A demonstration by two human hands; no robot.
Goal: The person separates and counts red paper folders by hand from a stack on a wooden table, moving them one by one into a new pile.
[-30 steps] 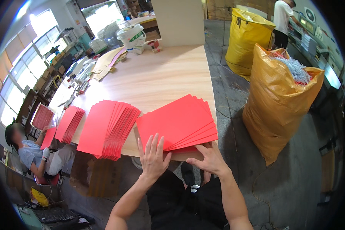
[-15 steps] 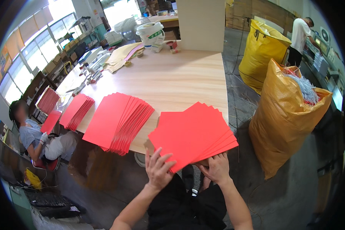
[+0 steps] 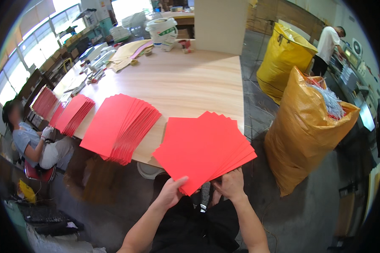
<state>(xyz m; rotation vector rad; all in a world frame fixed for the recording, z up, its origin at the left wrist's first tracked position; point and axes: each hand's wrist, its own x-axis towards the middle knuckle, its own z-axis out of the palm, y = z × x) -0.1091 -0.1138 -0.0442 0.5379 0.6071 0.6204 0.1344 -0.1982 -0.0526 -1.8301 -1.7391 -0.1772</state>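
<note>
Red fanned sheets (image 3: 202, 147) overhang table (image 3: 190, 84); left hand (image 3: 172, 192) pinches near corner, thumb on top; right hand (image 3: 231, 184) at lower-right edge, can't tell grip.

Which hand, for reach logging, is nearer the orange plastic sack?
Right. The right hand is left of the sack, at red rectangular sheets' near edge; the left hand is farther left, holding their corner.

The cards (image 3: 202, 147) are plain red. The counter (image 3: 190, 84) is beige with streaky wood grain. At right, the near sack (image 3: 306, 139) is orange, the far sack (image 3: 283, 63) yellow.
</note>
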